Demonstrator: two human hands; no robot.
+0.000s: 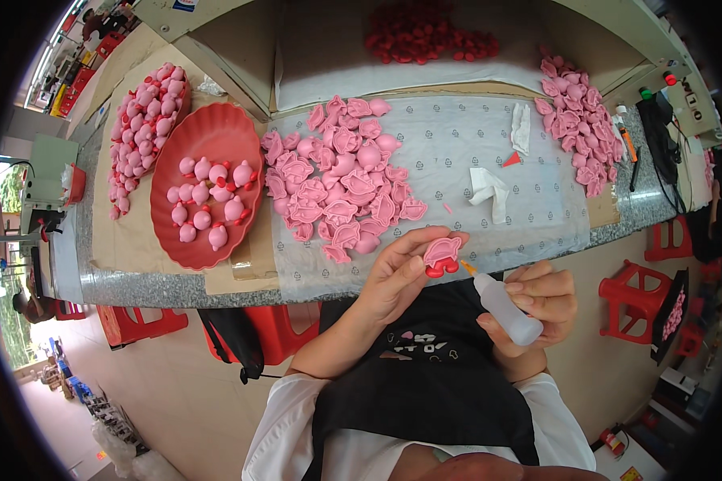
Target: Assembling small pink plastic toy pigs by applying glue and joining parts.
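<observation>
Toward the left end of the grey speckled tabletop (164,292), a heap of pink rounded pieces with red bits (146,120) lies near the back; just to its right a red scalloped oval tray (226,136) reaches almost to the front edge, more such pieces spread inside it. Next, on a whitish printed sheet (529,220), comes a broad heap of pink hollow shell-shaped pieces (341,188). In front of the front edge, my left hand (399,271) is nearly closed, thumb and fingers pinching one pink hollow piece with rounded red parts (441,254) below it. Red pieces (429,36) are piled in the compartment at the back. My right hand (541,303) is curled round a translucent white squeeze bottle (505,311), its orange tip beside those red parts; I can't tell whether they touch. Beyond, on the sheet's right part, lie two crumpled white strips (489,194) and a small red triangular piece (512,160). Another heap of pink pieces (583,128) lines the sheet's right edge.
</observation>
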